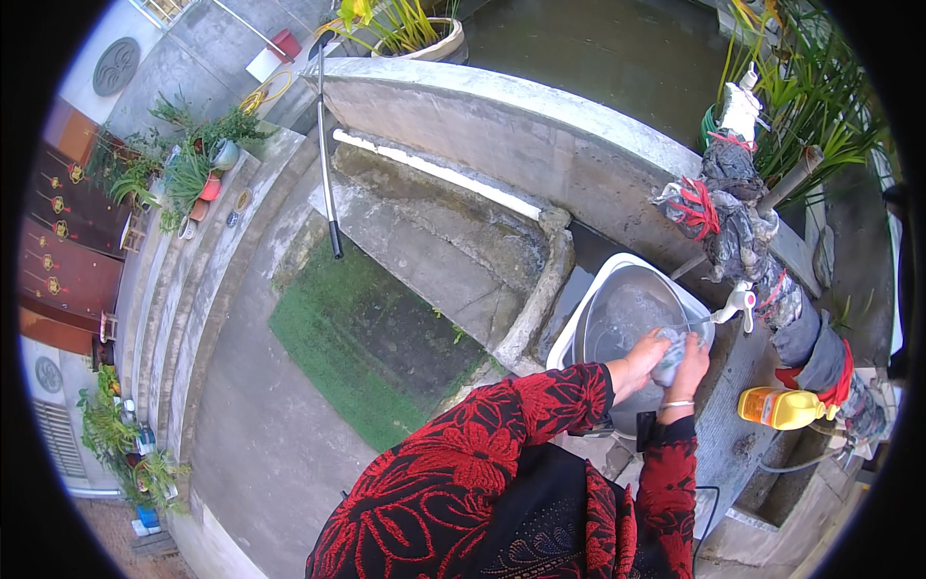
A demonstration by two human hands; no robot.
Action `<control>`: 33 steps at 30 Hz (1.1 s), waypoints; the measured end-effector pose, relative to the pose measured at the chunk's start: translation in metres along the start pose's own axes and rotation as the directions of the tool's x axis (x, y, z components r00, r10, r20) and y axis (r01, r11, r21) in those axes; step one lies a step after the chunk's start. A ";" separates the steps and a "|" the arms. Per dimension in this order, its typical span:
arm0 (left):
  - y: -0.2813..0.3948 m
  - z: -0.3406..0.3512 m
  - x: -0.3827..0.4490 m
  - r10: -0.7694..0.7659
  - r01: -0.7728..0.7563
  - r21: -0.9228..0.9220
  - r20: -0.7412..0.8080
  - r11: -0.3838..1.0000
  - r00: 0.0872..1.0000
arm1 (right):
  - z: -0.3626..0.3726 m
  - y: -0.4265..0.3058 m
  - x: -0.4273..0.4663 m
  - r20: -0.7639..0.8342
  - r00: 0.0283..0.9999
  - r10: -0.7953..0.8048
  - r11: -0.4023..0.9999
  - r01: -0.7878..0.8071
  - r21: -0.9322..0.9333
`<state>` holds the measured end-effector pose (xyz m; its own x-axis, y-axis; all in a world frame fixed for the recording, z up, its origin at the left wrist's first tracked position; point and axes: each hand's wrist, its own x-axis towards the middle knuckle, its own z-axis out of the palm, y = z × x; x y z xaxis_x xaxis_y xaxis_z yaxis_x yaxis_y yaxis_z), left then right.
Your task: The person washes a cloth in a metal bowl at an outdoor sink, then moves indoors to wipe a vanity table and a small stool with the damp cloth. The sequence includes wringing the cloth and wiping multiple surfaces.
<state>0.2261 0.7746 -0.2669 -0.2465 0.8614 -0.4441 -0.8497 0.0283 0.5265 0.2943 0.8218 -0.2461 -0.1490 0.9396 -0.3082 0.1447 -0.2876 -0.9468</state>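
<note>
Both of my hands are over a round metal basin (615,304), which sits in a white plastic tub (571,340). My left hand (640,362) and my right hand (692,367) grip a wet, pale cloth (669,354) bunched between them. A white plastic tap (736,304) with a red mark on its handle lets a thin stream of water run onto the cloth. Cloudy, slightly foamy water shows in the basin. Part of the basin is hidden behind my hands and sleeve.
A yellow plastic jug (778,407) stands on the concrete ledge at right. The tap's pipe is wrapped in dark cloth (731,203) and red ties. A curved concrete wall (506,108) borders a pond (593,51). A long pole (325,145) leans there, near a green mat (347,340).
</note>
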 end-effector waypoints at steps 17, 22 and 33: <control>0.003 0.018 -0.002 -0.015 0.015 0.000 -0.065 1.000 0.998 | -0.011 -0.002 0.008 0.013 0.993 0.118 0.957 -0.118 0.265; 0.032 0.027 -0.005 -0.064 0.056 -0.138 -0.055 0.989 0.996 | -0.003 -0.025 -0.028 0.147 0.988 -0.043 0.952 -0.004 0.305; 0.043 0.059 -0.022 0.614 -0.625 0.636 0.286 0.453 0.736 | -0.002 -0.037 -0.025 0.187 0.982 0.031 0.756 -0.145 0.639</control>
<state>0.2225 0.7865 -0.1921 -0.5695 0.7963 0.2040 0.0657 -0.2032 0.9769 0.2950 0.8096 -0.2034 -0.3246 0.8790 -0.3493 -0.4937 -0.4725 -0.7301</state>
